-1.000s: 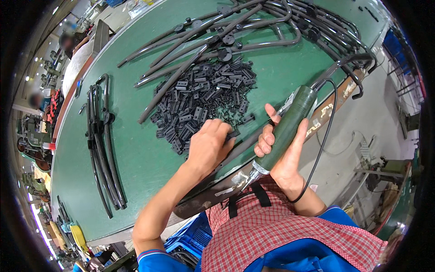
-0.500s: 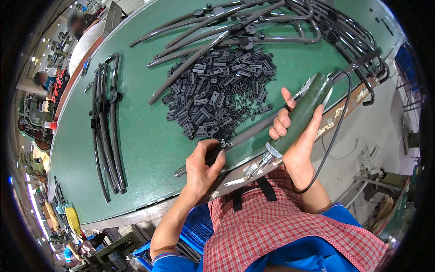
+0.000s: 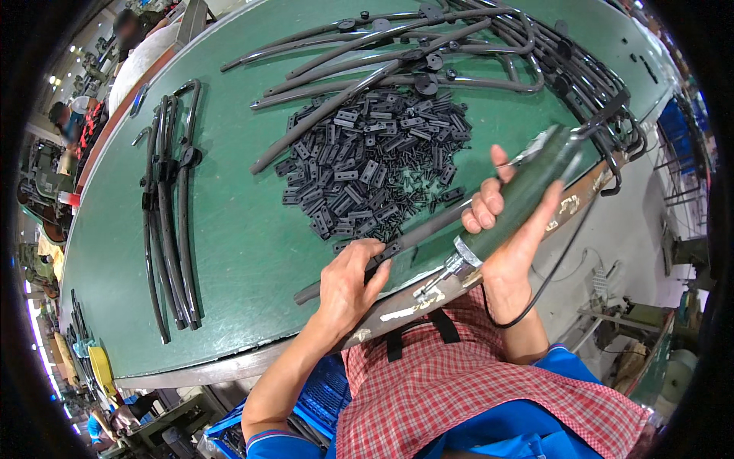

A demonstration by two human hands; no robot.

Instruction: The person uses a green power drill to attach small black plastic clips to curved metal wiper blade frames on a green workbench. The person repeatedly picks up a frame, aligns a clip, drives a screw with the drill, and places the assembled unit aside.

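Near the table's front edge, my left hand [image 3: 353, 284] is closed around a dark metal tube [image 3: 428, 223]. A small black plastic block [image 3: 387, 252] sits on the tube at my fingertips. My right hand [image 3: 501, 222] grips a green electric screwdriver [image 3: 514, 205], tilted so its bit [image 3: 437, 280] points down and left, apart from the tube. Just beyond the tube lies a heap of black plastic blocks [image 3: 367, 172], with loose dark screws [image 3: 417, 183] along its right side.
Bent dark tubes [image 3: 367, 46] with black knobs lie across the far side, stacked more thickly at far right. Another bundle of tubes [image 3: 172, 222] lies at left. A black cord [image 3: 552, 284] hangs from the screwdriver. Below the table edge sits a blue crate [image 3: 321, 394].
The screwdriver and my right hand have shifted slightly right, with some blur at the tool's upper end. My left fingers have moved slightly, showing the block on the tube more plainly.
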